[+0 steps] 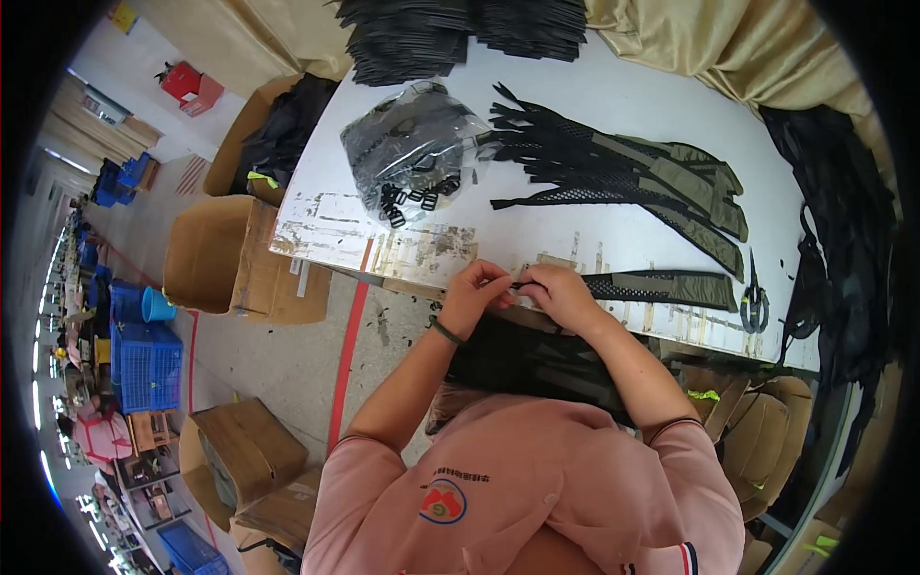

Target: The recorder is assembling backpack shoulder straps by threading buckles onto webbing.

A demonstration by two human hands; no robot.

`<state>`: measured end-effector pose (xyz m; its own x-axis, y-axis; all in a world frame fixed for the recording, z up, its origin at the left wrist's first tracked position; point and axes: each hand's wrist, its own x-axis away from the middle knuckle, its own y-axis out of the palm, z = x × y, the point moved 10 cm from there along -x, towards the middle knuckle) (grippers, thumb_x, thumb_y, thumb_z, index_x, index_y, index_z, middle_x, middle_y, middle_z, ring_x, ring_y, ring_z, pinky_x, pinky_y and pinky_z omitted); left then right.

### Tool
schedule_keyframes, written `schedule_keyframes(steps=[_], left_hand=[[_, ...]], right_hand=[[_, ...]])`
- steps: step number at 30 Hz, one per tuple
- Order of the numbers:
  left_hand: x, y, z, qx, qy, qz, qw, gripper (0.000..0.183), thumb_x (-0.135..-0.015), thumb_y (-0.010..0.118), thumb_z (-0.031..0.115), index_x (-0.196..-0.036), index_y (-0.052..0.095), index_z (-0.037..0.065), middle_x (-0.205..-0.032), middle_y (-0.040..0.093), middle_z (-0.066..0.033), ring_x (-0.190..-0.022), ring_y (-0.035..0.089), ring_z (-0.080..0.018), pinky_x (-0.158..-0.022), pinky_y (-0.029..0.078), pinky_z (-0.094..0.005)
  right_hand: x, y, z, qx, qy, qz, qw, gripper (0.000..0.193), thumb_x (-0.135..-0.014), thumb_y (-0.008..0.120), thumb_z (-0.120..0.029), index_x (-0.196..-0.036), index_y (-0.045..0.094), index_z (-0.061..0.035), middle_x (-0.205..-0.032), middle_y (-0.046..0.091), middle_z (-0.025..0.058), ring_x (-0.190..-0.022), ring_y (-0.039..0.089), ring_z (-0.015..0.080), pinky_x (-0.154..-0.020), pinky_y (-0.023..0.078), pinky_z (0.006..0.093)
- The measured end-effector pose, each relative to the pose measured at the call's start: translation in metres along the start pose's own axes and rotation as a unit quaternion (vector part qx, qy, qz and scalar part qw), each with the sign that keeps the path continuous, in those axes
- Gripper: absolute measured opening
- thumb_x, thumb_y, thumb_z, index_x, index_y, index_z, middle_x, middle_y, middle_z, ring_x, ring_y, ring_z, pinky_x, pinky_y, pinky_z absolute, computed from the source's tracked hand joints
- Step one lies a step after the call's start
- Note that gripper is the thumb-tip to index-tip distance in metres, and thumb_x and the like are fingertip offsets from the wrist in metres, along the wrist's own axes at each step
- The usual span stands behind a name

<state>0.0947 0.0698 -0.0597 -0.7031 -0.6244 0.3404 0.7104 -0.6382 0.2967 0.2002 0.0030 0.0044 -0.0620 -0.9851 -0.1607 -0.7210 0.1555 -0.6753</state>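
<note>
- Far left, an open brown cardboard box stands on the floor, off the left edge of the white, scuffed table.
- Onto the table: a clear plastic bag slumps toward its left edge, small black plastic buckles at the mouth.
- Now the left hand, thumb and fingertips pinched at the near edge, meeting the other over something small and dark, too hidden to name.
- The right hand pinches there too, a black mesh strip with an olive-green fabric end trailing rightward along the near edge.
- That strip looks light, limp and hard to break; its narrow black end suits a fingertip pinch, the broader olive end a flat grip.
- Behind it, more such strips fan out.
- Black-handled scissors lie by the near right corner.
</note>
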Motion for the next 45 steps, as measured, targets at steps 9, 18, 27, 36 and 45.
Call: schedule_keyframes(steps=[9, 18, 27, 36, 45], left_hand=[[0.010, -0.006, 0.017, -0.042, 0.104, -0.021, 0.993, 0.012, -0.084, 0.062, -0.001, -0.095, 0.058, 0.002, -0.080, 0.063, -0.0047, -0.071, 0.062, -0.0116, -0.065, 0.051, -0.0226], [0.009, -0.010, 0.024, -0.014, 0.102, 0.010, 0.995, 0.007, -0.087, 0.061, 0.003, -0.093, 0.059, 0.002, -0.077, 0.063, -0.0037, -0.065, 0.060, -0.0088, -0.060, 0.050, -0.0211], [-0.067, -0.096, 0.116, -0.582, 0.329, 0.217, 0.711, 0.043, -0.082, 0.066, 0.029, -0.113, 0.055, 0.002, -0.115, 0.054, -0.0200, -0.113, 0.047, -0.0352, -0.096, 0.035, -0.0469], [-0.107, -0.065, 0.097, -0.677, 0.336, 0.123, 0.643, 0.053, -0.083, 0.063, 0.038, -0.131, 0.049, 0.020, -0.138, 0.038, -0.0188, -0.130, 0.032, -0.0382, -0.105, 0.015, -0.0632], [-0.060, -0.016, 0.070, -0.653, 0.356, 0.019, 0.668, 0.038, -0.080, 0.062, 0.009, -0.118, 0.058, 0.011, -0.132, 0.047, -0.0116, -0.127, 0.037, -0.0356, -0.108, 0.023, -0.0508]], right_hand=[[0.002, 0.021, 0.034, -0.324, 0.196, -0.044, 0.924, 0.009, -0.081, 0.066, -0.007, -0.087, 0.064, -0.0006, -0.066, 0.059, 0.0019, -0.060, 0.052, 0.0082, -0.057, 0.043, 0.0238], [-0.011, -0.009, -0.037, -0.042, -0.063, 0.088, 0.993, 0.014, -0.082, 0.063, -0.011, -0.093, 0.064, -0.0023, -0.080, 0.062, 0.0127, -0.070, 0.060, 0.0291, -0.063, 0.047, 0.0339], [-0.006, 0.010, 0.012, -0.019, 0.028, 0.064, 0.997, 0.013, -0.084, 0.061, -0.015, -0.091, 0.066, -0.0045, -0.084, 0.062, 0.0133, -0.078, 0.059, 0.0336, -0.069, 0.048, 0.0379], [-0.001, 0.003, 0.013, -0.063, 0.007, 0.084, 0.994, 0.013, -0.083, 0.062, -0.016, -0.091, 0.067, -0.0060, -0.079, 0.061, 0.0105, -0.074, 0.059, 0.0297, -0.066, 0.048, 0.0357], [-0.003, -0.005, 0.020, -0.117, 0.000, 0.107, 0.987, 0.010, -0.082, 0.064, -0.012, -0.089, 0.067, -0.0049, -0.075, 0.059, 0.0108, -0.069, 0.058, 0.0278, -0.063, 0.046, 0.0335]])
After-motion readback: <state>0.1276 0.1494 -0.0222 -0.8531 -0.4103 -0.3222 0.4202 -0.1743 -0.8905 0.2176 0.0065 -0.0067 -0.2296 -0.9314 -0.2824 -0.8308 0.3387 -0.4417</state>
